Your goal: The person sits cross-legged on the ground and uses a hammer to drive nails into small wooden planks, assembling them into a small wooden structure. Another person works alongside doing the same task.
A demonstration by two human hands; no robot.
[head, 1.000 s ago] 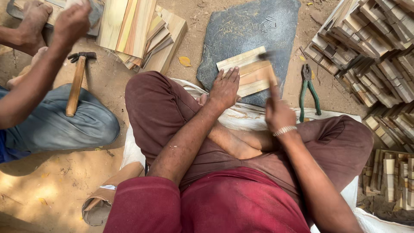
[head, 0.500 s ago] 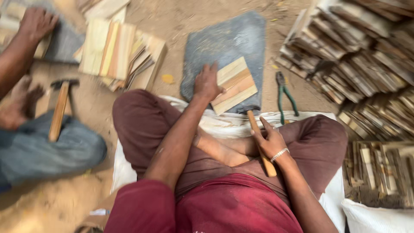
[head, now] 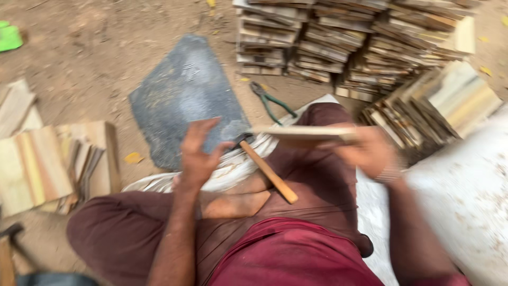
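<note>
Dirt ground (head: 95, 63), right hand (head: 370, 153) around wooden board (head: 307, 132)

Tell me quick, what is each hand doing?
Left hand: open, holding nothing, above the grey slab.
Right hand: closed on a wooden board.

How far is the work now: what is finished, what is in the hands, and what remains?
Done: the hammer is set down on the lap, and stacks of nailed wooden pieces stand behind. In hand: the right hand holds a flat wooden panel in the air; the left hand is open and empty above the grey stone slab. Left: loose boards lie unused beside the person.
</note>
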